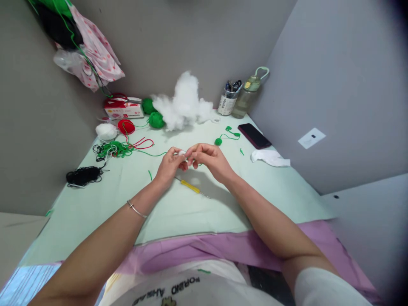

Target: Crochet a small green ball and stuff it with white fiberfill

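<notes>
My left hand (169,166) and my right hand (210,159) meet above the middle of the table, fingertips nearly touching. Between the left thumb and fingers shows a small white fluffy bit (182,152), mostly covered by the fingers. The right thumb and fingers are pinched close beside it; what they hold is hidden. A strand of green yarn (156,154) runs from the left up to my left hand. Just below the hands lies a crochet hook with a yellow handle (190,186). A short green yarn scrap (149,174) rests left of my left wrist.
White stuffing (186,102) is heaped at the back wall beside green yarn balls (156,120). Tangled yarn (114,148) and black yarn (83,175) lie left. At right are a phone (254,135), white cloth (270,157), pen cup (227,104), bottle (245,100) and small green pieces (218,141).
</notes>
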`<state>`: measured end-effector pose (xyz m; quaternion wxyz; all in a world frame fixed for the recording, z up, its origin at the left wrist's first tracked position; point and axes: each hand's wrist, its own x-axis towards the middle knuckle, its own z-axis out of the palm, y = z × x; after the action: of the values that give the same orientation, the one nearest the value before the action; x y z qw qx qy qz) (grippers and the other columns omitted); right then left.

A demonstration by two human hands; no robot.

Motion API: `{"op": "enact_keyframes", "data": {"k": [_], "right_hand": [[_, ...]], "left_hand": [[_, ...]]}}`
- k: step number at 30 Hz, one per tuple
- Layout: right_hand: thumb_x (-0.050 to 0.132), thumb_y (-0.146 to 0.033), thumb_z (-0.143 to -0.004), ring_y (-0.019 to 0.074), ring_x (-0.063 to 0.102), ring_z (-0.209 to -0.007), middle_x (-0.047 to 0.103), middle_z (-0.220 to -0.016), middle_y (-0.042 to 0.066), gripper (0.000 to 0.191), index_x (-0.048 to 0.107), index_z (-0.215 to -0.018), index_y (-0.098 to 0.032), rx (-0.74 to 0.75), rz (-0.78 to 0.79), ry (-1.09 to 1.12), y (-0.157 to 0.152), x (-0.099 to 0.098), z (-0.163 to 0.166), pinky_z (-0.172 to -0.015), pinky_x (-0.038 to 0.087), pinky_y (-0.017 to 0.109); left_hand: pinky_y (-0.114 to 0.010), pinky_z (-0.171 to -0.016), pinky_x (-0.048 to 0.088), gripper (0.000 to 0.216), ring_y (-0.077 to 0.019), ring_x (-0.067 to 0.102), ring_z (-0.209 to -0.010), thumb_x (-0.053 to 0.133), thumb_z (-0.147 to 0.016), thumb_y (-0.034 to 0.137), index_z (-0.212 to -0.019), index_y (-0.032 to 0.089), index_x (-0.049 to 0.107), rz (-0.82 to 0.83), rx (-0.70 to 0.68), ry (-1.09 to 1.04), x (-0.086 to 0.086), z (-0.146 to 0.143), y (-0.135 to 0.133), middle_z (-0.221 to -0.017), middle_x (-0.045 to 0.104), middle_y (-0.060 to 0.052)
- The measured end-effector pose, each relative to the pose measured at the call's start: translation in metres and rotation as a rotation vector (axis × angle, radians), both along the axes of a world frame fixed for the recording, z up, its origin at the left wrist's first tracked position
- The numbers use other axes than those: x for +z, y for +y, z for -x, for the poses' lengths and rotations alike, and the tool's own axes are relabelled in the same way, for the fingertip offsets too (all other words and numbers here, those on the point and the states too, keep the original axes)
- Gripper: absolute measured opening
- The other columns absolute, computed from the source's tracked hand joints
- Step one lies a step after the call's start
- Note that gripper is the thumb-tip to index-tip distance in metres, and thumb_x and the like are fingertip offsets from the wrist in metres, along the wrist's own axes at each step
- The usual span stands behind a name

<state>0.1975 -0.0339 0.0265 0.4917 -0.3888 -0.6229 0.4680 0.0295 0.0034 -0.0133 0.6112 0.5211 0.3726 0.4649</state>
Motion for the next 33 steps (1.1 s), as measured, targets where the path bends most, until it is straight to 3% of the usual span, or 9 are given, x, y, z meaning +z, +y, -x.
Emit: {"op": "enact_keyframes", "data": {"k": [2,4,9,16,19,22,28,33], "right_hand": [[0.061,-0.041,-0.088,0.0104,0.057,-0.064,0.069,-0.1,0.003,0.022,0.053,-0.083,-0.022,-0.063,0.088,-0.008,0.002,-0.001,0.0,-0.061,0.044,0.028],[0.061,-0.044,-0.087,0.0099,0.054,-0.062,0.068,-0.095,0.001,0.024,0.055,-0.092,-0.021,-0.16,0.093,-0.164,0.004,-0.002,-0.001,-0.06,0.041,0.027],[0.056,-0.042,-0.088,0.0121,0.045,-0.063,0.055,-0.063,-0.004,0.028,0.061,-0.074,-0.018,-0.13,0.068,-0.413,0.009,-0.008,-0.004,-0.065,0.034,0.027],[0.054,-0.043,-0.087,0.0123,0.044,-0.066,0.055,-0.065,-0.003,0.03,0.06,-0.071,-0.018,-0.148,0.073,-0.443,0.013,-0.018,-0.002,-0.066,0.034,0.027],[0.056,-0.042,-0.086,0.0115,0.04,-0.062,0.05,-0.062,-0.004,0.03,0.057,-0.067,-0.019,-0.201,0.066,-0.469,0.013,-0.018,-0.002,-0.062,0.031,0.026],[0.057,-0.038,-0.085,0.0111,0.037,-0.059,0.047,-0.059,-0.006,0.027,0.056,-0.066,-0.02,-0.25,0.042,-0.516,0.011,-0.016,0.0,-0.06,0.027,0.027],[0.059,-0.031,-0.089,0.0119,0.039,-0.059,0.056,-0.061,-0.004,0.022,0.061,-0.07,-0.02,-0.26,-0.023,-0.635,0.002,-0.009,0.003,-0.064,0.028,0.027],[0.053,-0.022,-0.092,0.0144,0.048,-0.064,0.065,-0.069,-0.001,0.018,0.062,-0.076,-0.021,-0.21,-0.052,-0.684,-0.007,-0.005,0.01,-0.067,0.028,0.028]], "left_hand": [[-0.023,-0.052,0.048,0.031,-0.0121,0.061,-0.053,0.075,-0.075,0.038,-0.09,0.021,0.054,-0.005,-0.003,-0.008,0.002,0.0,-0.001,-0.062,0.066,0.004],[-0.023,-0.053,0.047,0.03,-0.0117,0.06,-0.052,0.075,-0.076,0.037,-0.091,0.021,0.054,-0.025,0.005,-0.006,0.002,-0.001,-0.002,-0.061,0.064,0.005],[-0.021,-0.053,0.046,0.03,-0.0101,0.057,-0.051,0.076,-0.077,0.029,-0.093,0.022,0.052,-0.095,0.027,0.02,-0.002,-0.003,-0.004,-0.058,0.062,0.007],[-0.022,-0.055,0.048,0.034,-0.0102,0.06,-0.054,0.079,-0.078,0.029,-0.091,0.022,0.049,-0.108,-0.019,0.001,-0.004,-0.004,-0.006,-0.064,0.064,0.007],[-0.024,-0.065,0.054,0.038,-0.0116,0.066,-0.065,0.082,-0.075,0.032,-0.093,0.022,0.05,-0.078,-0.069,-0.034,0.001,-0.002,-0.007,-0.073,0.067,0.004],[-0.028,-0.072,0.057,0.032,-0.0136,0.07,-0.072,0.076,-0.083,0.04,-0.094,0.021,0.053,-0.029,-0.124,-0.062,0.006,0.002,-0.007,-0.08,0.071,0.0],[-0.027,-0.067,0.056,0.039,-0.0142,0.068,-0.065,0.084,-0.075,0.037,-0.092,0.02,0.053,-0.007,-0.129,-0.054,0.004,0.005,-0.003,-0.07,0.07,0.002],[-0.025,-0.057,0.052,0.038,-0.0129,0.063,-0.054,0.083,-0.072,0.033,-0.086,0.022,0.05,-0.042,-0.052,-0.025,-0.004,0.0,-0.002,-0.063,0.067,0.004]]}}
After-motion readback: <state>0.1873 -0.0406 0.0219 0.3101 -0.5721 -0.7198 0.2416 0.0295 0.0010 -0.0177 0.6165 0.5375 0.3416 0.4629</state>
